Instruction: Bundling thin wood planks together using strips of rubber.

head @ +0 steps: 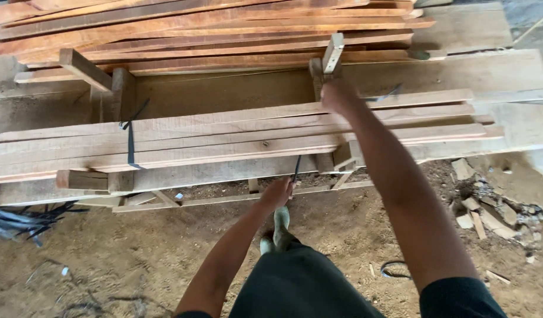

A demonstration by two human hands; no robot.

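A bundle of long wooden planks (224, 138) lies across a low wooden frame in front of me. A black strap (130, 144) is tied round the bundle at the left. My right hand (337, 95) reaches over the far side of the bundle, closed on the far end of another black strap (384, 95) beside an upright wooden post (332, 53). My left hand (277, 193) is below the near edge of the planks, closed on the hanging end of that strap (296, 169). One of my feet (281, 227) stands just under the left hand.
A higher stack of reddish boards (212, 29) lies behind the bundle. Loose black straps (24, 221) lie on the dirt floor at the left. Wood offcuts and rubble (489, 212) sit at the right, and a strap loop (394, 270) lies near my right leg.
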